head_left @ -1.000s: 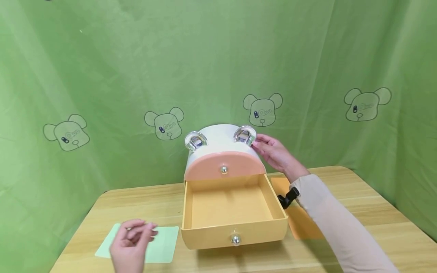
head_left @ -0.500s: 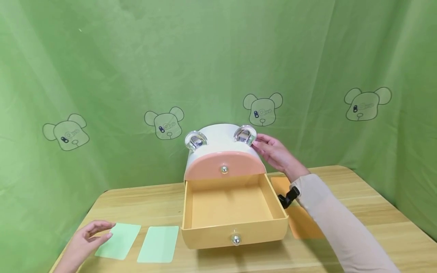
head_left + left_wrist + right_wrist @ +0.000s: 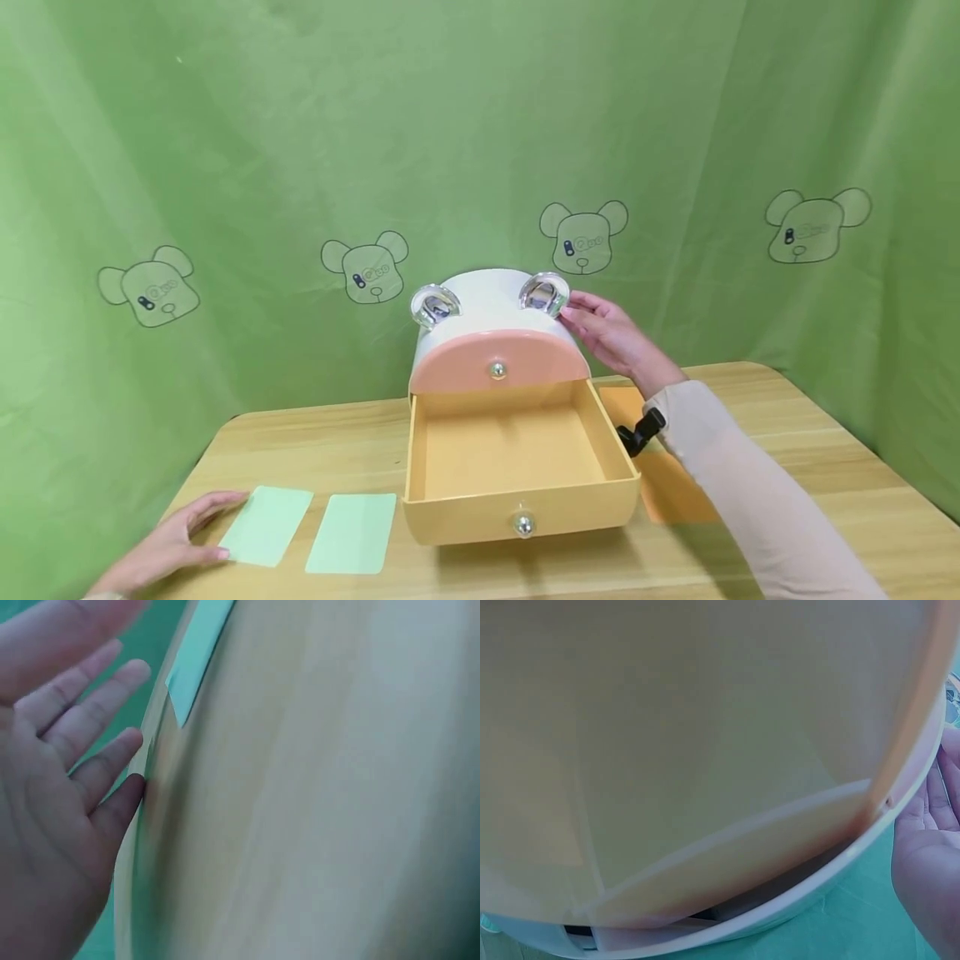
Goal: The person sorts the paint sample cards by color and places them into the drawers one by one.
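Observation:
A small white cabinet (image 3: 480, 307) with clear ear-shaped knobs, a pink upper drawer front (image 3: 498, 354) and a pulled-out yellow drawer (image 3: 522, 515) stands mid-table. My right hand (image 3: 611, 333) rests against its right side, fingertips by the right ear (image 3: 544, 294); the right wrist view shows this hand (image 3: 930, 840) partly, at the far right. At lower left, my left hand (image 3: 176, 537) spreads thumb and fingers at the left edge of a pale green card (image 3: 267, 527). The left wrist view shows loosely extended fingers. A second green card (image 3: 351, 533) lies beside the first.
Orange cards or sheets (image 3: 678, 492) lie on the wooden table (image 3: 315, 442) right of the drawer, partly behind my right forearm. A black wrist strap (image 3: 642, 432) is on that arm. Green curtain (image 3: 450, 125) with bear-head drawings encloses the back and sides.
My left hand has moved left from over the green cards, uncovering them, then lowered with its thumb at the left card's lower corner. The right hand has stayed on the cabinet.

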`<state>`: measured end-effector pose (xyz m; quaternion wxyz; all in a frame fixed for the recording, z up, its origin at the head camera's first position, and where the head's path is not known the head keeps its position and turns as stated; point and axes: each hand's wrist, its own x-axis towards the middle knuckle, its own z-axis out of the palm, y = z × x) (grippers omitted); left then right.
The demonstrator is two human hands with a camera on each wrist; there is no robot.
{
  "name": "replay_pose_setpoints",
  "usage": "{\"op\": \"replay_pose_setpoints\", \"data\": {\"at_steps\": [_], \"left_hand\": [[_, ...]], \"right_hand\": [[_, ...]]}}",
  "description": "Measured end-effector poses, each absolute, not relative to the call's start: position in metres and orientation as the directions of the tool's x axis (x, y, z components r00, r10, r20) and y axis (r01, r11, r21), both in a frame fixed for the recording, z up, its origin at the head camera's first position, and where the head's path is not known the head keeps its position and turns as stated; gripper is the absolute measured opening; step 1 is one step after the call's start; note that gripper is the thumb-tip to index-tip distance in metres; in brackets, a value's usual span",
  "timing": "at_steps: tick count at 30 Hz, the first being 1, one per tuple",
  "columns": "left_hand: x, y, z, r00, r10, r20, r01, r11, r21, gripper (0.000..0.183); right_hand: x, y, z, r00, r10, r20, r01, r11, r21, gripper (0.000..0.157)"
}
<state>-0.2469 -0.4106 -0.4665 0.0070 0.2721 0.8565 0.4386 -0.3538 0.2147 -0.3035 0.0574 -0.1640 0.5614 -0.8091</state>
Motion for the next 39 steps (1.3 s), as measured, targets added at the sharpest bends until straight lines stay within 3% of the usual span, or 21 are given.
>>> {"op": "replay_pose_setpoints", "data": {"at_steps": [11,15,22,32,39], "left_hand": [[-0.260,-0.409,-0.465,-0.790,0.576,0.210,0.468,0.347,0.813,0.043],[-0.262,-0.412,-0.462,-0.779,0.594,0.200,0.487,0.374,0.789,0.051],[-0.265,-0.414,-0.459,-0.835,0.538,0.116,0.455,0.555,0.697,0.089],[-0.266,-0.413,-0.454,-0.831,0.550,0.085,0.451,0.575,0.683,0.092],[-0.272,-0.411,-0.458,-0.851,0.524,-0.012,0.344,0.575,0.742,0.093]], "right_hand": [[-0.354,0.216,-0.303,-0.938,-0.283,0.201,-0.088,-0.364,-0.927,0.026],[-0.354,0.215,-0.302,-0.939,-0.286,0.190,-0.075,-0.370,-0.926,0.026],[-0.355,0.215,-0.302,-0.933,-0.300,0.198,-0.074,-0.378,-0.923,0.026],[-0.357,0.216,-0.302,-0.923,-0.318,0.218,-0.076,-0.404,-0.912,0.028],[-0.356,0.216,-0.302,-0.931,-0.305,0.198,-0.066,-0.394,-0.917,0.026]]}}
